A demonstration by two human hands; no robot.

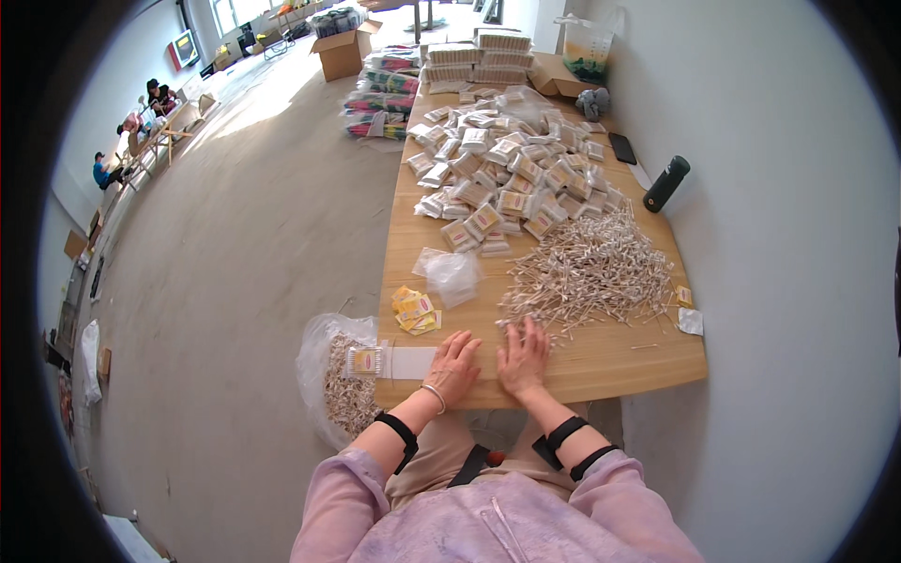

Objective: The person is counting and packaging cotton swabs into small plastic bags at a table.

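My left hand (454,370) lies palm down near the table's front edge, fingers stretched forward, over the right end of a white strip (413,362). At the strip's left end, a clear packet of cotton swabs (364,361) with a yellow card juts past the table edge. My right hand (523,360) rests beside it, fingers extended, fingertips touching the near edge of a loose heap of cotton swabs (596,267). Anything under either palm is hidden. Yellow printed cards (415,310) and clear plastic bags (450,276) lie ahead of my left hand.
Filled swab packets (507,164) are piled farther back, before stacked packs (479,58). A black bottle (666,184) and phone (621,147) sit along the right wall. Below the table's left edge stands a bag of loose swabs (338,385). People sit far left.
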